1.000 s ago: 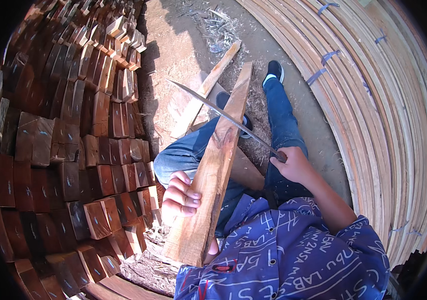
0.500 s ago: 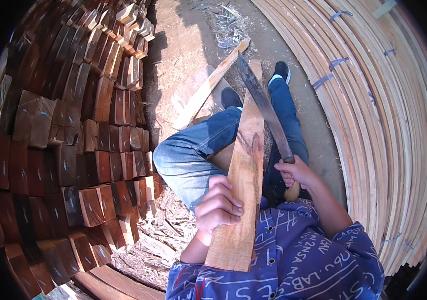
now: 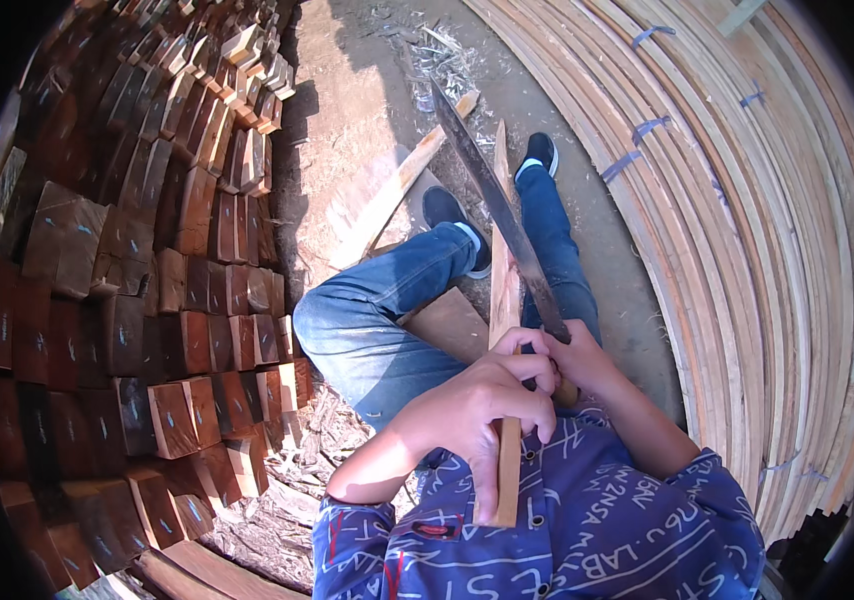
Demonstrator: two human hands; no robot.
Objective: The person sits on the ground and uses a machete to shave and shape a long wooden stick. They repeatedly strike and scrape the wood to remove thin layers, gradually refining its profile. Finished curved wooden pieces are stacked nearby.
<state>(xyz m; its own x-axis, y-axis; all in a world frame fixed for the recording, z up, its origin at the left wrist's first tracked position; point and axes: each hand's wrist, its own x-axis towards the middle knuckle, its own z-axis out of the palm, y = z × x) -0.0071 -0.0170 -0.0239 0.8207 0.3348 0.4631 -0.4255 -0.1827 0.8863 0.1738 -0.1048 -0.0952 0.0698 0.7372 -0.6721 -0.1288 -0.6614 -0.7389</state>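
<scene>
A long wooden board (image 3: 509, 470) lies edge-up between my legs, its near end close to my shirt and its far end tapering out between my feet. My left hand (image 3: 487, 400) is closed around its near part, thumb on one face and fingers over the other. In my right hand (image 3: 587, 360) is a machete (image 3: 495, 195), held by its light wooden handle, most of which is hidden behind my fingers. The dark blade points away and slightly left, crossing above the board. Both hands are close together, the left fingers overlapping the right hand.
Stacked dark wood blocks (image 3: 52, 330) rise along the left. Long pale planks (image 3: 747, 230), tied with strips, run down the right. Another board (image 3: 392, 200) slants on the ground ahead, near wood shavings (image 3: 452, 65). More chips (image 3: 292, 490) lie beside my left knee.
My left hand has turned the board from its broad face to its edge and shifted right, toward my right hand. The machete's tip has swung left and away from me.
</scene>
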